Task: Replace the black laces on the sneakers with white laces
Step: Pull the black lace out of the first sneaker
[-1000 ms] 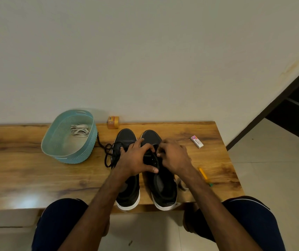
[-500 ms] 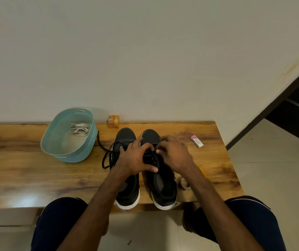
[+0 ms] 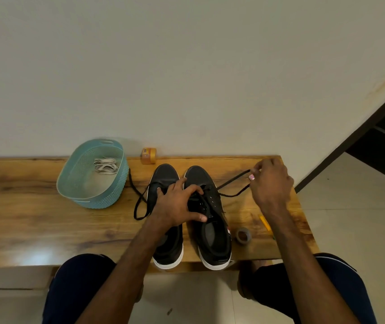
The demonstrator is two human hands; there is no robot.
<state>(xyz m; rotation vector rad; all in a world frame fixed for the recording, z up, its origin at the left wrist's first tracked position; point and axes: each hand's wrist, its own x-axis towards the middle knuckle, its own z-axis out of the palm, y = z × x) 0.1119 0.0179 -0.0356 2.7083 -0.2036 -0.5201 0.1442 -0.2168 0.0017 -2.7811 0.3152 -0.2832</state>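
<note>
Head view, change: the right hand (image 3: pixel 272 183) has left the eyelets and swung out to about two o'clock of the shoes. It pinches the black lace (image 3: pixel 233 180), which runs in a long loop from the right sneaker (image 3: pixel 214 206).
Left hand (image 3: pixel 177 205): has not moved. Its fingers are bent and spread over both shoes, and the thumb and forefinger clamp the right sneaker's throat.
Meaning: I'd say this lace is coming free of its upper eyelets (unlacing is underway, with nothing white threaded yet).
Left sneaker (image 3: pixel 165 175): its own loose lace (image 3: pixel 140 202) trails off at nine o'clock.
White laces (image 3: pixel 105 164): they lie bundled in the teal basket (image 3: pixel 88 197) at ten o'clock on the worktop (image 3: pixel 35 218).
Count, task things: two sneakers and two black laces. There is one white bundle, and I can't count its strands.
Count, others: one basket, one orange box (image 3: pixel 148 155) at twelve, and one tape roll (image 3: pixel 243 235) and one yellow pencil (image 3: pixel 264 222) at four.
</note>
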